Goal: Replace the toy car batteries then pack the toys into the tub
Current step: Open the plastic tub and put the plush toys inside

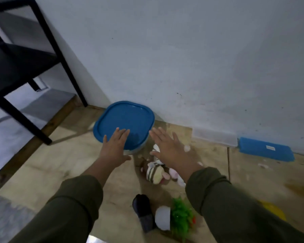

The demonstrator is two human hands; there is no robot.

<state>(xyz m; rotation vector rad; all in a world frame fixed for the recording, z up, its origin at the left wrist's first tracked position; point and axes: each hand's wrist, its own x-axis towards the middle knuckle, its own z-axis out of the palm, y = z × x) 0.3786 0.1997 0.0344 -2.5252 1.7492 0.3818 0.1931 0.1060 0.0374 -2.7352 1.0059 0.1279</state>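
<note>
Tub with its blue lid on stands on the floor, close to the white wall. Left hand is spread flat, fingers open, over the near edge of the lid; I cannot tell if it touches. Right hand is also open and holds nothing, just to the right of the tub. Under the right hand lie soft toys on the floor. Nearer to the person are a green plastic plant in a white pot and a dark slipper. A black shelf frame is at the left.
</note>
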